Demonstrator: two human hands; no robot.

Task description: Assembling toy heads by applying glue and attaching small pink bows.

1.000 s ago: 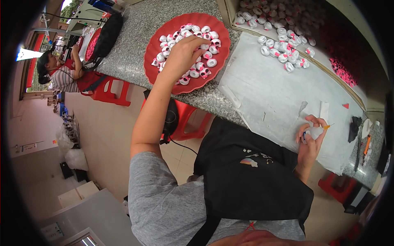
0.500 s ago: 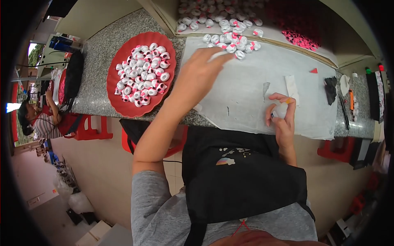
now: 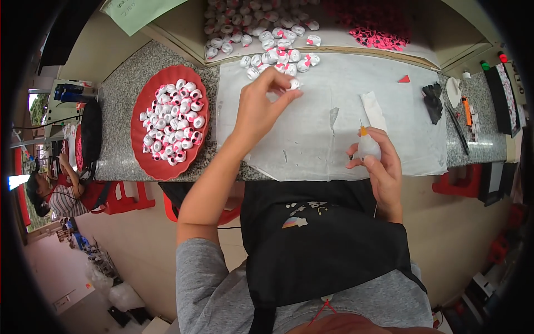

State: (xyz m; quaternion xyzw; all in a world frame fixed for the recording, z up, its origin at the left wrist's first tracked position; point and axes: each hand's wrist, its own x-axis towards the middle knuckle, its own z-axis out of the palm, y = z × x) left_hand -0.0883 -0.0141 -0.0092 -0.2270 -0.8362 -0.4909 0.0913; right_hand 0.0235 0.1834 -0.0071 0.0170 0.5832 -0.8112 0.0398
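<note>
My left hand (image 3: 260,106) pinches a small white rounded piece (image 3: 294,84) between thumb and fingertips, just in front of the loose pile. That pile of white pieces with pink parts (image 3: 282,54) lies at the far edge of the white sheet (image 3: 311,145). My right hand (image 3: 387,170) is wrapped round a small white squeeze bottle (image 3: 367,147) with an orange collar and a thin needle tip, pointing away from me over the sheet. To the left stands a red scalloped plate (image 3: 146,161) heaped with similar white pieces (image 3: 172,119) with pink and dark parts.
An open shelf (image 3: 192,42) behind holds more white pieces and pink-and-black pieces (image 3: 381,39). On the right lie a folded white strip (image 3: 374,112), a red scrap (image 3: 404,79), a crumpled black item (image 3: 431,103) and an orange tool (image 3: 466,111). Another person (image 3: 67,192) sits far left.
My left hand has drawn back from the pile, now with a white piece in its fingertips. The bottle in my right hand has turned so its needle tip shows. The whole view has shifted slightly.
</note>
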